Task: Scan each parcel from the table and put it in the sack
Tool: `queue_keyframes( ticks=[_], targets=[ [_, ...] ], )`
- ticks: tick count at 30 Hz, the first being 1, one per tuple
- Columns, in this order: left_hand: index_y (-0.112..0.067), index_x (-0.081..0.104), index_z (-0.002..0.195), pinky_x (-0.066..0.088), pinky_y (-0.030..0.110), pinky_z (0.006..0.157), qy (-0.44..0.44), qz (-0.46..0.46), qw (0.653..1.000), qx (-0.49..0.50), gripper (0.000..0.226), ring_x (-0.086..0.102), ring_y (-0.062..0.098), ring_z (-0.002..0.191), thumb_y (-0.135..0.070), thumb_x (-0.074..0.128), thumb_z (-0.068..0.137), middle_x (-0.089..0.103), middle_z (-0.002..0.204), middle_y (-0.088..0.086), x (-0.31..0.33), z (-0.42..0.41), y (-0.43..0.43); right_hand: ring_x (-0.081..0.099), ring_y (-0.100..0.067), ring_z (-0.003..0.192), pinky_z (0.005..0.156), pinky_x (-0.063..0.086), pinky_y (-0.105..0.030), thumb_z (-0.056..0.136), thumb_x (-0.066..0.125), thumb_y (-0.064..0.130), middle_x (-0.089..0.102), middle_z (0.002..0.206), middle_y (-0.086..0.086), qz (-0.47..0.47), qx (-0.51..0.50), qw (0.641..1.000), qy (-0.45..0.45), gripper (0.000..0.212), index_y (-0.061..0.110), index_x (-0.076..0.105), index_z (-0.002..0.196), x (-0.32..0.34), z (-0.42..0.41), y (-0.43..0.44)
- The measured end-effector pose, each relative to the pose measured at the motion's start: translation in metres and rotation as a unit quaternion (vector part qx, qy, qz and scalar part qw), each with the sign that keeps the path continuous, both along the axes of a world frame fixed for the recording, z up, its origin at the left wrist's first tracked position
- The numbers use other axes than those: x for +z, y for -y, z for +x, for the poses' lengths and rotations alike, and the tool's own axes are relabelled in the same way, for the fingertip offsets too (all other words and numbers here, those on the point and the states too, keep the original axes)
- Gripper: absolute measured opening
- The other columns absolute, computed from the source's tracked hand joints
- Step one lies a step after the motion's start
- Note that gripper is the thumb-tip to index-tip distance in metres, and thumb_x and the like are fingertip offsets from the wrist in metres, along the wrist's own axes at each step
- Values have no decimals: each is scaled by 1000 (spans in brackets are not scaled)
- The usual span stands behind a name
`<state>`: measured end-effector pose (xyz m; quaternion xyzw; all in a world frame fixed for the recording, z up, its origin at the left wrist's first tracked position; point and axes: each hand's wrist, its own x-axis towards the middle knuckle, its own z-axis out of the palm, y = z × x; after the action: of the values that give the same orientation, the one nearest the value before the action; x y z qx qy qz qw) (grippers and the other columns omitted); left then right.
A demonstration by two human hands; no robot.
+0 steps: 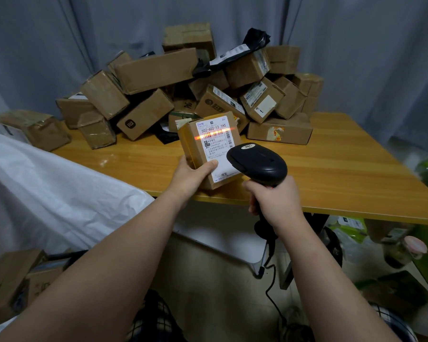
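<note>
Left hand (192, 177) grips the parcel (209, 149) by its near corner, label tilted up so the code faces the beam; right hand (273, 199) clenches the scanner (258, 164) handle, red line across the barcode; behind, more boxes (183, 90) heaped on the table (344, 174); the white sack (47, 191) waits at left.
</note>
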<state>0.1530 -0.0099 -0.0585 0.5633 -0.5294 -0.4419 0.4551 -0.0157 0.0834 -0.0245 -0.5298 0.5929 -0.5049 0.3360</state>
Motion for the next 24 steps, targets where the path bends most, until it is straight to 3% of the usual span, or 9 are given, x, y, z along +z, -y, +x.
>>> queue_keyframes(
  ticks=[7,14,20,24],
  targets=[
    [-22,31,145,43,39,102,19,8,999,27,79,51,22,126,-44,72,81,51,140,-1,15,13,12,51,-22,38,46,44,-28,80,66,9,53,48,-11,40,23,999,-1,21,5,60,60,30,0,23],
    [-20,28,146,42,39,103,31,-6,999,18,82,48,24,128,-37,75,81,46,144,4,20,11,13,49,-21,38,45,44,-26,80,65,10,52,47,-7,52,58,996,52,13,-3,66,79,52,2,23],
    [-21,27,146,42,42,105,33,0,999,20,84,48,25,128,-39,75,80,46,144,4,18,11,12,48,-22,37,44,42,-26,79,66,11,52,46,-8,44,47,996,57,16,0,63,68,41,3,18],
    [-20,25,148,43,36,101,17,-2,1000,21,87,50,23,126,-40,75,80,49,143,4,20,15,9,48,-20,38,44,41,-26,83,67,10,52,47,-7,11,60,996,68,21,4,60,65,32,5,15]
  ],
)
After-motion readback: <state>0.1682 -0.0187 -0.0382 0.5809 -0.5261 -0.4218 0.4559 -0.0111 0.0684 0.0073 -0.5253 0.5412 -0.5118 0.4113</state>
